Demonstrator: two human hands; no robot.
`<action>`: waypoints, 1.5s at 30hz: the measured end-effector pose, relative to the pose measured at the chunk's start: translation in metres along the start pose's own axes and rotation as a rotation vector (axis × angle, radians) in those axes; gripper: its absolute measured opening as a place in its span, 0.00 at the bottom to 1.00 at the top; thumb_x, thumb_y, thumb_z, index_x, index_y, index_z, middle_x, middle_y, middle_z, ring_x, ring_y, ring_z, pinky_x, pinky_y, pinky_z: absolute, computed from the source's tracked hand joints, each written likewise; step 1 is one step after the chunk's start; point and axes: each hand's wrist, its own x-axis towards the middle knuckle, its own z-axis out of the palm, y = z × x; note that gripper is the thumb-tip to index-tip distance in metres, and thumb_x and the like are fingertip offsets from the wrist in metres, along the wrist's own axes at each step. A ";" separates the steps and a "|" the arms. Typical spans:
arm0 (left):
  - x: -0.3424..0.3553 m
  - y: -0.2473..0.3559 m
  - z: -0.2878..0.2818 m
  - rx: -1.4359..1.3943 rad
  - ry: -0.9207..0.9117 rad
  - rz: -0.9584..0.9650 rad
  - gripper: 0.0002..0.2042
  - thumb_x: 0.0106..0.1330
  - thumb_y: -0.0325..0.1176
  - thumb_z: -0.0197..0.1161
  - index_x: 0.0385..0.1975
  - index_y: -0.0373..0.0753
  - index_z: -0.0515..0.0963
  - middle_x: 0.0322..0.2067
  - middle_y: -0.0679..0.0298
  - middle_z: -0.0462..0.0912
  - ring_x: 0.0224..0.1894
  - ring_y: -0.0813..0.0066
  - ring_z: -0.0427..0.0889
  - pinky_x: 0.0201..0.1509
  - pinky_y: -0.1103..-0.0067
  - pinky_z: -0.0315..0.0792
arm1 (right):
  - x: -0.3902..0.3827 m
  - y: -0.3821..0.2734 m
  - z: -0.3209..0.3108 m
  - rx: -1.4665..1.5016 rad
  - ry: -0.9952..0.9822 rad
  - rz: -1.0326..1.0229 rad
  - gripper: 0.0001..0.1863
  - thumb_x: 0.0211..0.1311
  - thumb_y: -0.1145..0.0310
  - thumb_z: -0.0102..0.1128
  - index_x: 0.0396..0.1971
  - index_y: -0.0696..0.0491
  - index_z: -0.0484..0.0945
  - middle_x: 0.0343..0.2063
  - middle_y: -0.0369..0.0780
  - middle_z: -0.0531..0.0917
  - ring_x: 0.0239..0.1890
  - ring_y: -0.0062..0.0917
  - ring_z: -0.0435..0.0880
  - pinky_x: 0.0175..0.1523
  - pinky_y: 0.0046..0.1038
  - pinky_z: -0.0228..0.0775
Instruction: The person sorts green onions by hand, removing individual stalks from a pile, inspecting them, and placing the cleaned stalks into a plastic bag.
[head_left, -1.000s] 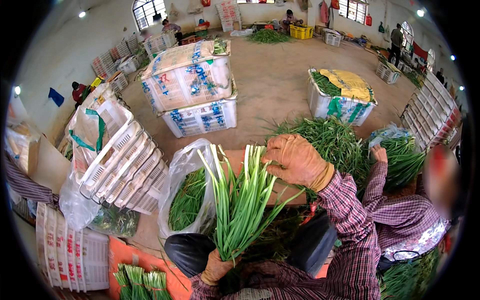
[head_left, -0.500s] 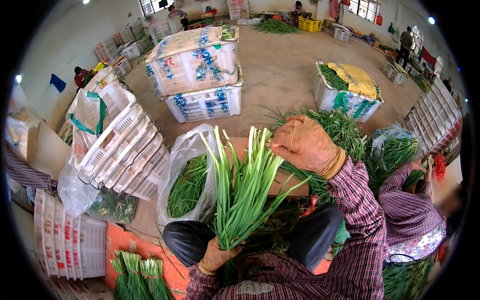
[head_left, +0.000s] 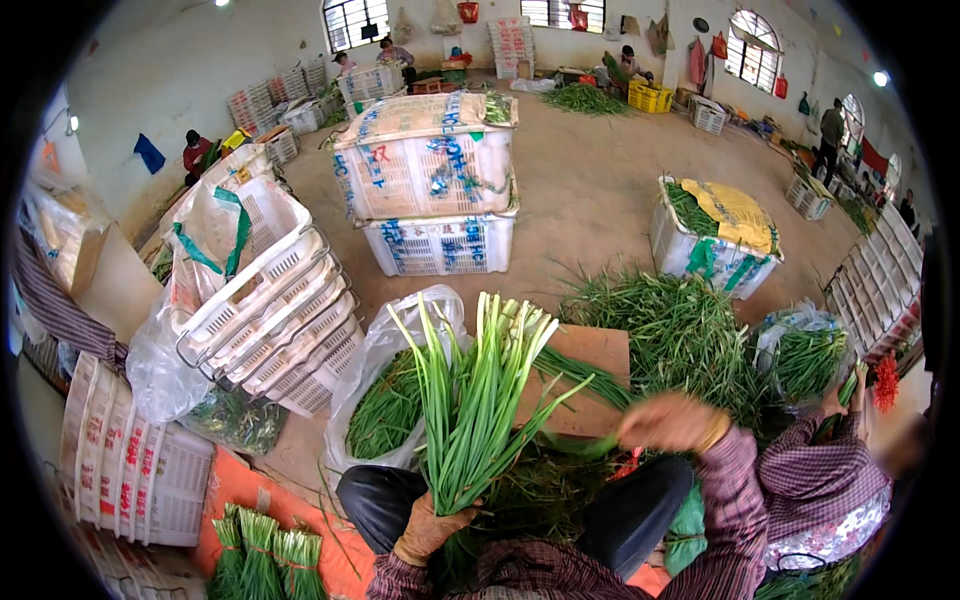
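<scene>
My left hand [head_left: 435, 525], in a tan glove, is closed around the leafy lower end of a bunch of garlic chives [head_left: 470, 430]. The bunch stands nearly upright before me, pale stem ends up and fanned apart. Off to its right, my right hand [head_left: 672, 420] is smeared by motion over my right knee. A blurred green streak [head_left: 580, 447] lies by its fingers; whether the hand holds it I cannot tell. Beyond the bunch is a brown board [head_left: 602, 350] with loose green leaves on it. A clear plastic bag [head_left: 345, 410] of greens stands at the left.
A big heap of greens [head_left: 665, 335] lies right of the board. Stacked white crates [head_left: 290, 330] lean at the left. Tied bundles [head_left: 262, 560] lie on an orange sheet [head_left: 215, 490]. Another person [head_left: 825, 465] sits close at the right. Two filled crates [head_left: 440, 235] stand ahead.
My right hand has gone from the bunch's stem tops down and to the right. The left hand keeps its hold on the chives. The whole view has shifted, showing more of the far wall.
</scene>
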 end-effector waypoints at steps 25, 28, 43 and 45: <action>-0.009 -0.008 -0.009 0.566 -0.111 0.164 0.19 0.53 0.25 0.71 0.47 0.39 0.81 0.36 0.63 0.86 0.38 0.75 0.83 0.43 0.75 0.76 | 0.146 -0.105 -0.077 0.047 -0.113 -0.095 0.31 0.61 0.54 0.66 0.61 0.54 0.74 0.36 0.34 0.83 0.37 0.19 0.79 0.45 0.24 0.71; -0.015 -0.011 -0.019 0.530 -0.143 0.026 0.20 0.53 0.25 0.71 0.48 0.40 0.81 0.36 0.64 0.86 0.38 0.75 0.82 0.43 0.76 0.76 | 0.143 -0.114 -0.072 0.145 -0.162 -0.098 0.27 0.62 0.55 0.65 0.57 0.54 0.77 0.35 0.34 0.84 0.34 0.18 0.78 0.41 0.23 0.71; -0.010 -0.016 -0.016 0.442 -0.233 0.087 0.22 0.51 0.24 0.71 0.49 0.38 0.80 0.39 0.62 0.86 0.40 0.74 0.83 0.45 0.76 0.76 | 0.145 -0.081 -0.066 -0.125 -0.019 -0.024 0.22 0.65 0.45 0.55 0.40 0.48 0.86 0.30 0.35 0.88 0.32 0.25 0.84 0.42 0.30 0.73; -0.010 -0.014 -0.018 0.519 -0.214 0.083 0.22 0.51 0.23 0.71 0.50 0.38 0.80 0.40 0.62 0.86 0.41 0.75 0.82 0.46 0.76 0.76 | 0.139 -0.085 -0.062 -0.214 0.061 -0.084 0.23 0.65 0.44 0.55 0.40 0.48 0.85 0.30 0.36 0.88 0.33 0.26 0.84 0.42 0.31 0.73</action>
